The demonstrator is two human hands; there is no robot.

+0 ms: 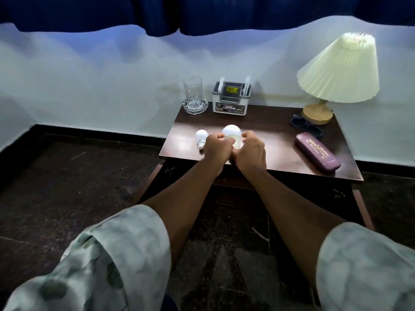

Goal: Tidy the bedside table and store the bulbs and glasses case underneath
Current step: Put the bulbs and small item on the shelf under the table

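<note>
gripping from both sides, the left hand (216, 146) and the right hand (250, 151) close around the large bulb (232, 134) near the front middle of the bedside table (280, 140). fingers of each hand curl in against the bulb's lower body, so only its round white dome shows above and between the knuckles; whether the bulb rests on the wood or is lifted off it i cannot tell. the small bulb (201, 138) lies on its side just left of the left hand, cap toward the table's front edge, close to the knuckles but not visibly touched. the glasses case (317, 154), purple with gold lettering, lies closed and slanted well to the right of the right hand, near the front right corner. behind it dark glasses (306, 127) sit by the wooden foot of the lamp (336, 75). at the back stand a clear glass (193, 95) and a grey organiser box (231, 97), side by side.
</note>
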